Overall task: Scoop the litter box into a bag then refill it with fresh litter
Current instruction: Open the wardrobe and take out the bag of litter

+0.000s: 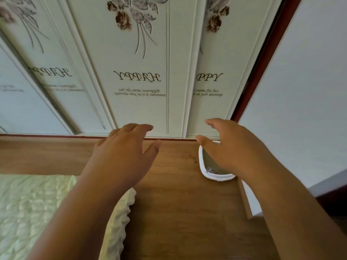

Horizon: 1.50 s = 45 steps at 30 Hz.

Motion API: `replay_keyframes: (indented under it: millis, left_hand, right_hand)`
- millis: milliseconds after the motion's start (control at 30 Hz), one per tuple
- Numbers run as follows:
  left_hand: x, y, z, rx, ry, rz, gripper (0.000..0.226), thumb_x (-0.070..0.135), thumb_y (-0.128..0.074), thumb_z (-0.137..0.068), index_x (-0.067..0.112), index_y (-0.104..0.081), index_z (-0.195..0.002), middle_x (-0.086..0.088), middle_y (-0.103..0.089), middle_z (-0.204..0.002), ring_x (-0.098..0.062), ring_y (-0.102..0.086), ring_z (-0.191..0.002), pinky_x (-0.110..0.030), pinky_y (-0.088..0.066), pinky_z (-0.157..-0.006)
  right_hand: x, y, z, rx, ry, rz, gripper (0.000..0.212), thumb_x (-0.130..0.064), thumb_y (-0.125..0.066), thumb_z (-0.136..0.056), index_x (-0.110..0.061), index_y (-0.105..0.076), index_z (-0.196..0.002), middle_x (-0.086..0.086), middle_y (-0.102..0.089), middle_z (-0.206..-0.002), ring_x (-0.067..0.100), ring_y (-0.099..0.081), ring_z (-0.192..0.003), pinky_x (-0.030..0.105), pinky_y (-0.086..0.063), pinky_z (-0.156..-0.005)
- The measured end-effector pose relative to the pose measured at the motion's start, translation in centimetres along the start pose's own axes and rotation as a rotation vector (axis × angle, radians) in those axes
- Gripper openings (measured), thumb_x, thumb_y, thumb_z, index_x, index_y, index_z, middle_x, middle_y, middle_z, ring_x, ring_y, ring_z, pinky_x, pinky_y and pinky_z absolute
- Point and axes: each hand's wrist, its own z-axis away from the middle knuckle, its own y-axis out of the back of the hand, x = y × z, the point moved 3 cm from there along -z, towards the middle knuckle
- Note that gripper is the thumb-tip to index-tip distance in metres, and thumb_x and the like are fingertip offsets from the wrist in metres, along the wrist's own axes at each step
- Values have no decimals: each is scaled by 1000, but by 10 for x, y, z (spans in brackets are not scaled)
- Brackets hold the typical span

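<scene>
A white-rimmed litter box [203, 170] sits on the wooden floor against the wardrobe's base, at the right. Most of it is hidden behind my right hand [231, 149]; only its left and near rim show, with a small object inside. My right hand hovers over the box with relaxed, slightly bent fingers and holds nothing. My left hand [124, 154] is stretched forward over the floor to the left of the box, fingers loose, also holding nothing. No scoop, bag or litter supply is in view.
White sliding wardrobe doors [139, 81] with flower prints and "HAPPY" lettering stand straight ahead. A white wall [300, 91] and its corner edge close off the right. A pale green quilted bedspread [28, 212] fills the lower left. Wooden floor [178, 212] lies between.
</scene>
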Motion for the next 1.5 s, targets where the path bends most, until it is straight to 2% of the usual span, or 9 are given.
replay_keyframes:
  millis: [300,467,700,967,1267,1500]
  left_hand:
    - [-36,9,-69,-38,-103,-3,55,65,-36,-96,44,-39,-147,17,-44,-151,-13,-44,-138,-47,-37,-114]
    - [-51,12,-111,-27,-87,-36,54,64,-36,-97,44,-38,-147,17,-43,-152,-13,-42,-139,-46,-36,-113]
    - [-68,13,-187,5,55,-101,55,66,-34,-96,46,-37,-147,18,-42,-153,-14,-38,-143,-46,-34,-113]
    - [-78,31,-269,118,277,-79,61,69,-31,-92,45,-38,-148,17,-44,-153,-15,-40,-143,-46,-35,-115]
    - [-132,40,-324,148,519,-54,63,72,-30,-92,46,-33,-150,18,-40,-155,-16,-40,-144,-53,-36,-117]
    - [-201,57,-385,181,556,-3,60,70,-35,-94,45,-37,-149,19,-42,-155,-13,-41,-143,-49,-35,-118]
  right_hand:
    - [-32,-25,-48,2,-70,-22,63,-60,-52,-95,-41,-34,-153,-12,-44,-154,15,-50,-135,34,-43,-105]
    - [-44,-32,-97,26,-12,-38,57,-58,-52,-97,-42,-40,-150,-12,-44,-155,14,-47,-137,36,-42,-108]
    - [-46,-41,-203,-27,118,-11,59,-59,-49,-98,-36,-38,-152,-11,-40,-156,16,-40,-142,44,-39,-114]
    - [-67,-23,-342,-89,364,27,61,-56,-46,-100,-33,-32,-155,-12,-33,-161,12,-30,-147,36,-31,-118]
    - [-145,-51,-445,-236,570,74,61,-56,-45,-100,-36,-29,-155,-14,-28,-162,11,-26,-149,38,-27,-120]
    - [-223,-85,-512,-219,628,85,58,-54,-46,-100,-32,-36,-153,-11,-37,-157,12,-36,-143,39,-34,-117]
